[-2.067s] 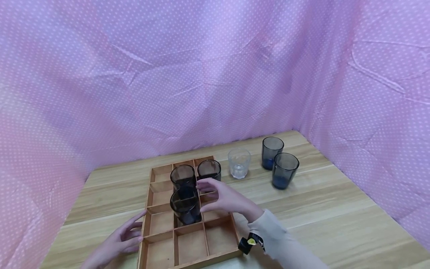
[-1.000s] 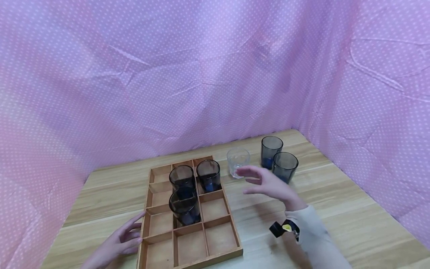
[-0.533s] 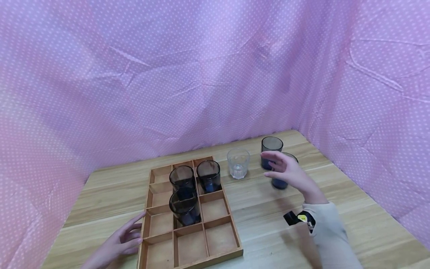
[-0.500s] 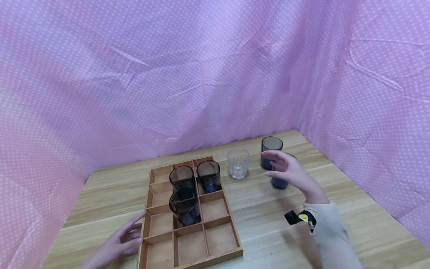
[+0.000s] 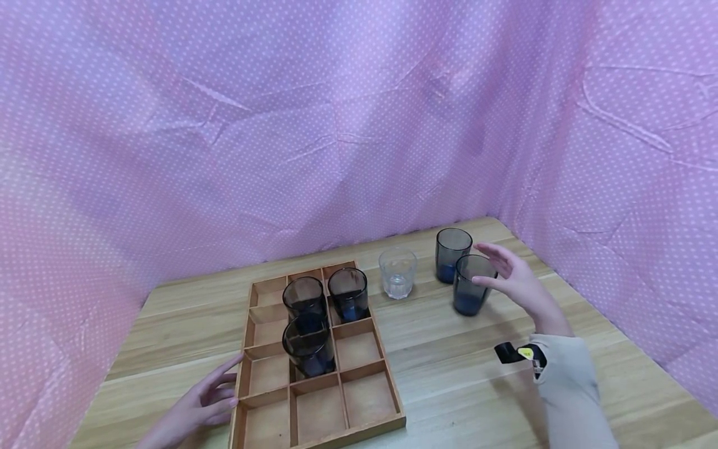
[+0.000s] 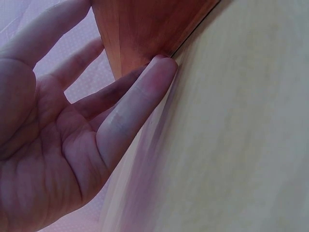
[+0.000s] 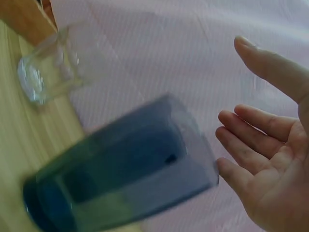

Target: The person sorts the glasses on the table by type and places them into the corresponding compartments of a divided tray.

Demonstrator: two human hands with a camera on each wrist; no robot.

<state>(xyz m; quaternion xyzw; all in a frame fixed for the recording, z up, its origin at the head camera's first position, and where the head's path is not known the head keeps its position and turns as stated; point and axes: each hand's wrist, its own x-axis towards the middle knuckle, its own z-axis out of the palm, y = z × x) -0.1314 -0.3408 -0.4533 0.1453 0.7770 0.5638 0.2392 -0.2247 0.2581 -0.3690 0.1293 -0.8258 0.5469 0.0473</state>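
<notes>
My right hand (image 5: 513, 277) is beside a smoky blue-based glass tumbler (image 5: 468, 299) on the right of the table. Its thumb overlaps the rim in the head view. In the right wrist view the fingers (image 7: 246, 140) are spread and not wrapped round this tumbler (image 7: 120, 169); whether one fingertip touches the rim, I cannot tell. My left hand (image 5: 196, 399) touches the left side of a wooden compartment tray (image 5: 392, 424) with fairly straight fingers. The left wrist view shows its thumb (image 6: 140, 106) against the tray's side. Three dark tumblers (image 5: 349, 296) stand in the tray.
A clear tumbler (image 5: 398, 274) stands between the tray and the right-hand glasses. Another smoky tumbler (image 5: 453, 252) is just behind the one by my right hand. Pink dotted cloth (image 5: 336, 125) hangs behind and beside the wooden table (image 5: 449, 380).
My right hand has left the tray, where it was by the dark tumblers, and moved right past the clear tumbler to the right side of the nearer smoky one. The left hand stays put.
</notes>
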